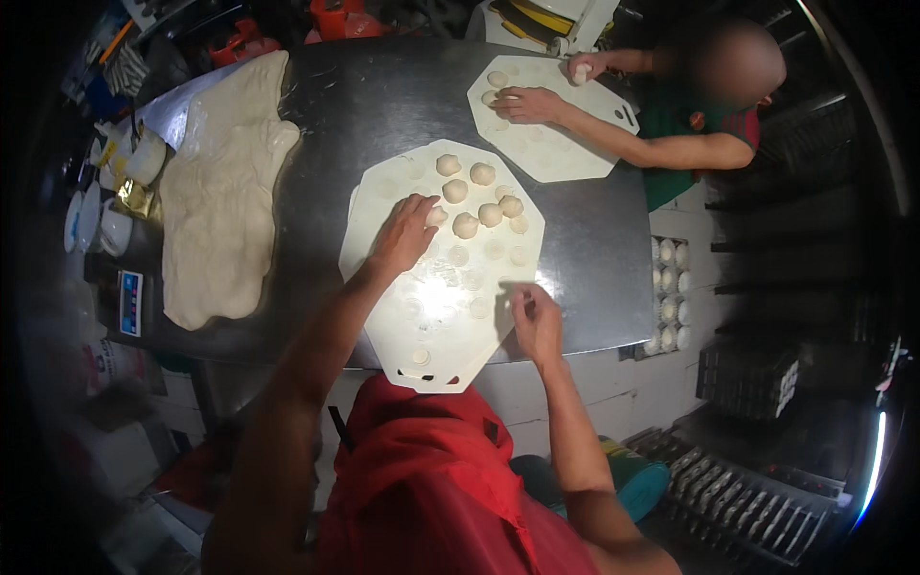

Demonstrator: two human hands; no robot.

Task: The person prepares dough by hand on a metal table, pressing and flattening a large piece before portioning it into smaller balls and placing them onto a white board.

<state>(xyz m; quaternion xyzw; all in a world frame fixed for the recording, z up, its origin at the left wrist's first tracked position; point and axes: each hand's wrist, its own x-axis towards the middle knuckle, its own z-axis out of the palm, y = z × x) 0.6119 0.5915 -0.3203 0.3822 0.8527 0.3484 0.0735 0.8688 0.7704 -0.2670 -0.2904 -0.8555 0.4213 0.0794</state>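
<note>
An octagonal cream board (441, 316) with shallow round hollows and a handle slot lies on the table before me. Several pale dough balls (465, 226) are grouped on its far right half. My left hand (407, 233) reaches over the board, its fingers bent round a dough ball (437, 217) that still rests on the surface. At the board's right edge is my right hand (537, 324), fingertips drawn together in a pinch; whatever is between them does not show. One small flat dough piece (421, 357) sits close to the handle slot.
A large slab of dough (220, 211) covers the table's left side, beside tubs and containers (144, 158). Across the metal table (355, 96), a co-worker (685, 134) handles dough balls on a similar board (546, 158). A tray of dough pieces (671, 292) stands beyond the right edge.
</note>
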